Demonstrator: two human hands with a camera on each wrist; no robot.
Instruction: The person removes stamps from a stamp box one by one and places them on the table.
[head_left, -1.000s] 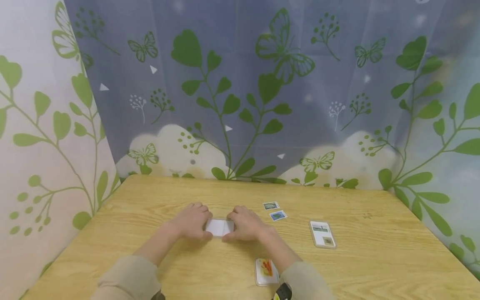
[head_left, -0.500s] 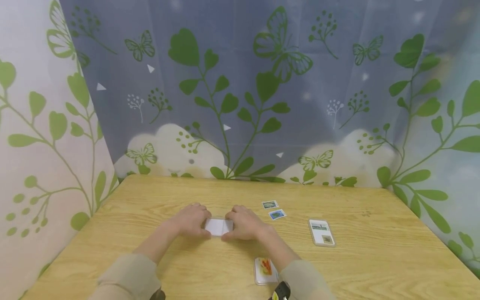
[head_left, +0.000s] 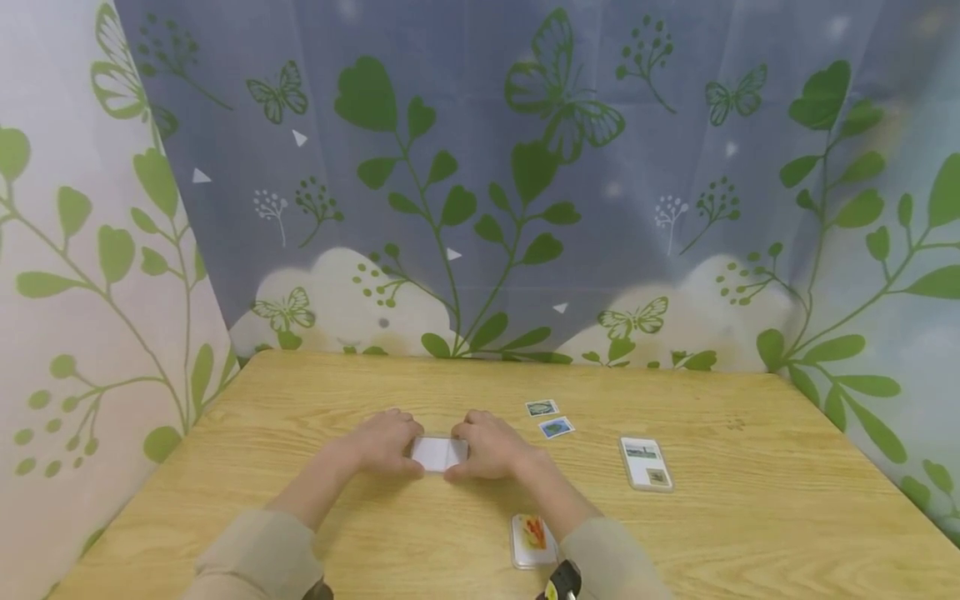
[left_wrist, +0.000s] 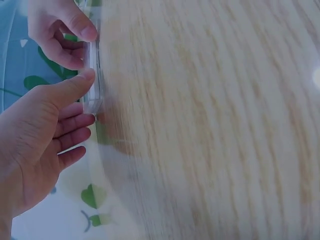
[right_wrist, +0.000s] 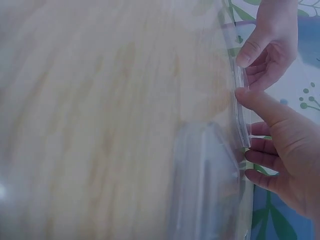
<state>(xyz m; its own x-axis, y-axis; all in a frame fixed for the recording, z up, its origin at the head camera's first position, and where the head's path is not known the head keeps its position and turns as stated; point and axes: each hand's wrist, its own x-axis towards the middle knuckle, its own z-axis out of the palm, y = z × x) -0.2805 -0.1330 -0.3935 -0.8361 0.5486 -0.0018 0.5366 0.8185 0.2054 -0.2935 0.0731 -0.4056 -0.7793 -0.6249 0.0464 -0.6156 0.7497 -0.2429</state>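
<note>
A flat clear plastic case with white inside lies between both hands near the middle of the wooden table. My left hand holds its left end, thumb on the near side and fingers on the far side. At the opposite end my right hand grips it in the same way. In the left wrist view the case shows edge-on as a thin clear slab, with a thumb of each hand along its near edge. The right wrist view also shows the case edge-on, fingertips of the right hand behind it.
A second clear case with an orange picture lies by the right forearm. Farther right is another case holding two stamps. Two loose stamps, one greenish and one blue, lie beyond the right hand. A patterned curtain closes the back.
</note>
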